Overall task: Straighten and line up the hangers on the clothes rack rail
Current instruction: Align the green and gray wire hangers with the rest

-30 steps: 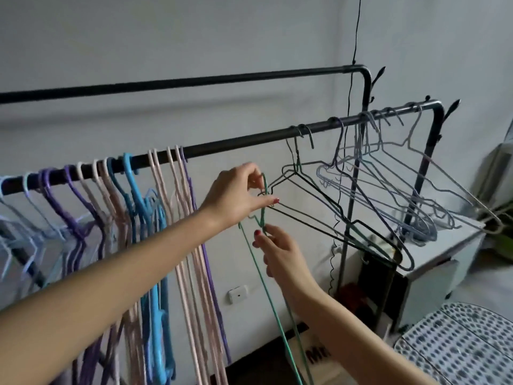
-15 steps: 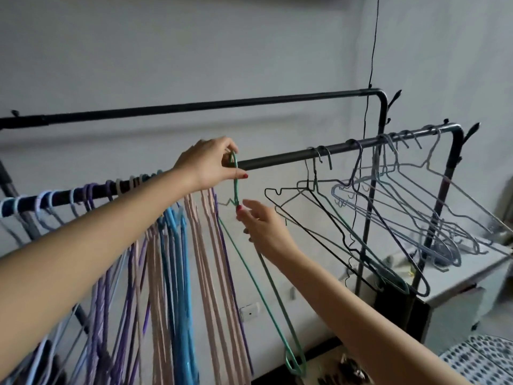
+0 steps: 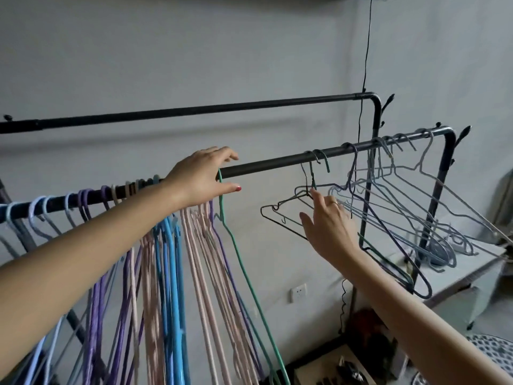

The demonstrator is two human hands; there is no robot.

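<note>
Head view: left hand (image 3: 202, 180) rests on the rail (image 3: 277, 163), thumb and fingers loosely spread around the green hanger (image 3: 241, 259) hook, hanging at the right end of the packed row. Right hand (image 3: 329, 226), fingers spread and holding nothing, reaches the skewed black wire hanger (image 3: 280, 218) just ahead, long axis angled across the rail, tip pointing left; right hand is nearer.
</note>
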